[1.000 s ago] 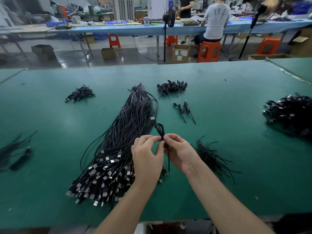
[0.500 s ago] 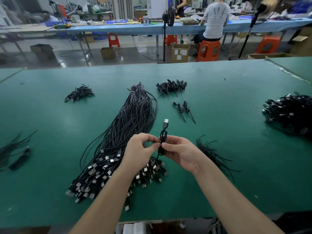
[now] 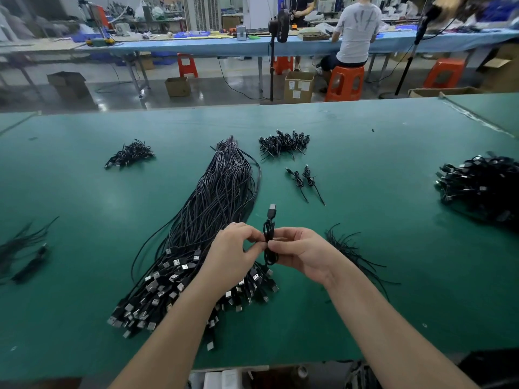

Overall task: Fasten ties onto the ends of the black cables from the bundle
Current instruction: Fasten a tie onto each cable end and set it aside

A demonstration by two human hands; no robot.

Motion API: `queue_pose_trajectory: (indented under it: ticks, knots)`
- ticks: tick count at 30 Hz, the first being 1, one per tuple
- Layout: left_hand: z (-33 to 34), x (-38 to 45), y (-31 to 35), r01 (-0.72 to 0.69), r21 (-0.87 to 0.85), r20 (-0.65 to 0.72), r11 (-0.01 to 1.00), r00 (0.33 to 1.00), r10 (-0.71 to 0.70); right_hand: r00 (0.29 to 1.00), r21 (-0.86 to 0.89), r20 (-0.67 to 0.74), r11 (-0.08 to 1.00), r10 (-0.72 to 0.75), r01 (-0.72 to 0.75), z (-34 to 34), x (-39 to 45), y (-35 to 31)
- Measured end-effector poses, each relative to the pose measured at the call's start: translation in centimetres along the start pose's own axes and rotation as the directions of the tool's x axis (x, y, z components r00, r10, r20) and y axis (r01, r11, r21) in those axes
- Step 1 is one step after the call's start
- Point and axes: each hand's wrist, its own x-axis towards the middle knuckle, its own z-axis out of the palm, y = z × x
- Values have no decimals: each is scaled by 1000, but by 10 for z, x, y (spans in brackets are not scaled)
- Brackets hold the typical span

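A short coiled length of black cable [image 3: 270,239] is held upright above a green worktable [image 3: 379,248], its silver USB plug [image 3: 272,208] pointing away from the person. The left hand [image 3: 234,255] pinches the middle of the coil from one side with curled fingers. The right hand [image 3: 302,254] grips the same spot from the other side, thumb and fingers curled round the folded loops. Both hands are closed on the cable; a tie may be pinched at the waist of the coil, but it is too thin and dark to tell.

Directly beneath and to the left lies the large bundle [image 3: 202,234] of black cables, fanned out, with many silver plugs at the near end. Just right of the right wrist is a loose heap of thin black ties [image 3: 351,248]. Farther away on the table sit two finished tied coils [image 3: 304,179], side by side, and a small pile of tied coils [image 3: 283,143] behind them. Another small pile [image 3: 129,154] lies far left, and a bigger dark heap [image 3: 480,186] far right.

The step appears to be twisting a tie round the coil's middle. To do it well, the person would likely keep the loops squeezed flat with one hand, hold the tie centred, and twist its ends snugly so the coil cannot spring open.

In the background, another person [image 3: 355,32] sits on an orange stool [image 3: 344,82] at a blue bench.
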Motion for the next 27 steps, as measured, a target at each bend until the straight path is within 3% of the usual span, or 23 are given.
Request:
queue_pose_trajectory:
  ticks: [2,8,11,13,15,16,18,20,24,27]
  knots:
    - [1,-1,-2,46,-82,-1,996,999,-47,1000,-5,0,1000,7,-7,0,-1,0]
    - [5,-1,-6,61,-57,-37,997,997,-63,1000,-87,-14,996,-5,4,0,1,4]
    - [8,-1,-7,125,-125,-74,984,988,-135,993,-173,-80,982,-89,74,2,1,5]
    - [8,-1,-8,226,-282,-65,933,965,-253,947,-500,-142,847,-287,181,1,-1,4]
    - [7,-1,-9,328,-440,-29,836,925,-378,865,-770,-12,556,-502,313,0,-3,4]
    - [7,-1,-8,365,-495,-1,788,907,-421,825,-803,87,450,-559,390,0,-4,5]
    - [8,-1,-7,411,-579,53,705,881,-470,779,-795,199,368,-594,483,3,-4,5]
    - [10,-1,-7,409,-593,59,694,881,-470,784,-790,201,376,-587,484,6,-1,5]
    - [16,-1,-7,298,-405,-81,864,930,-359,832,-745,86,519,-547,419,11,1,4]
    - [18,-3,-3,167,-196,-225,966,951,-210,851,-771,-4,543,-526,332,16,4,1]
